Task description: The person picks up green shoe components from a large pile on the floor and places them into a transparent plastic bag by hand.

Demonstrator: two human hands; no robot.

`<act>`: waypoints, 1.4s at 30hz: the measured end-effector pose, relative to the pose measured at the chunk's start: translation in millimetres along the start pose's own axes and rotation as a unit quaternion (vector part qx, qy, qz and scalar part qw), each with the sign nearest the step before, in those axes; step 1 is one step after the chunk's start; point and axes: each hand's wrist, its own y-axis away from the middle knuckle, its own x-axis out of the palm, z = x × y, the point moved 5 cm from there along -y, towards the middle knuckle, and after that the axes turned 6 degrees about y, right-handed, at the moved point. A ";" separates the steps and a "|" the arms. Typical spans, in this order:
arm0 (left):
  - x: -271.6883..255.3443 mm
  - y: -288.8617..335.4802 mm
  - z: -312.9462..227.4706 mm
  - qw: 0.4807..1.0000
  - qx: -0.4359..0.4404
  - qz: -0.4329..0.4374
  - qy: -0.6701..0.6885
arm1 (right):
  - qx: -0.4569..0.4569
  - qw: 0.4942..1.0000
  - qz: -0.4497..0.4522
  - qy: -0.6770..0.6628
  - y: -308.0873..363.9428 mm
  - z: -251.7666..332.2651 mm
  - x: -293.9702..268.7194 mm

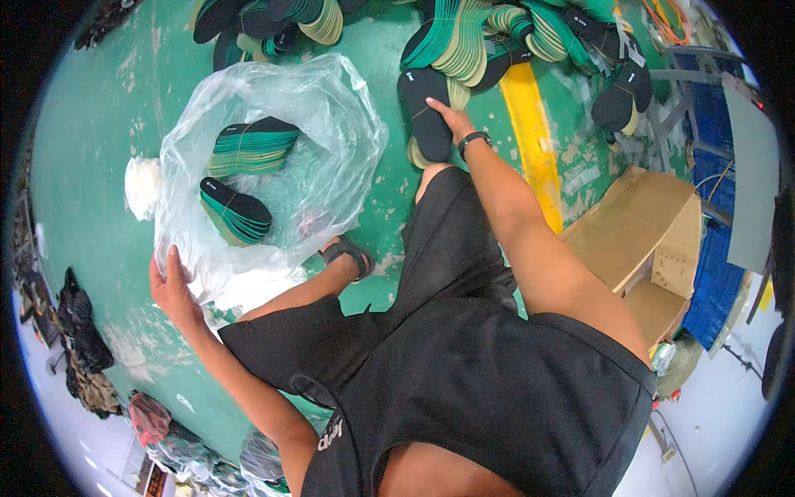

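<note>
A large clear plastic bag (348, 166) stands wide-mouthed on the floor at my left. Inside it lie two bundles of black-topped insoles with green and cream layers, an upper bundle (252, 147) and a lower bundle (234, 214). My left hand (175, 290) has the bag's near-left rim between thumb and fingers. Further right, my right hand (454, 124) grips another bundle of insoles (426, 116), thumb across its black top; the fingers beneath are hidden. That bundle is beside my knee, against the edge of a larger pile.
Piled insole bundles (460, 45) spread across the far floor, with more bundles (277, 21) at far left. A cardboard box (633, 228) stands at right, near a metal frame (675, 108). Yellow tape (530, 124) marks the green floor. Dark heaped material (83, 323) lies at left.
</note>
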 end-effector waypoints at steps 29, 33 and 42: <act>6.3 9.4 -10.1 0.999 -0.022 0.002 -0.023 | -0.313 0.628 -0.125 0.701 83.9 16.8 11.1; 12.1 21.7 -34.2 0.998 -0.006 -0.044 0.045 | -0.272 0.706 -0.093 0.647 85.7 50.2 -5.3; 14.6 62.6 -51.4 0.997 -0.007 0.055 0.057 | -0.480 0.745 0.220 0.407 302.4 116.9 171.9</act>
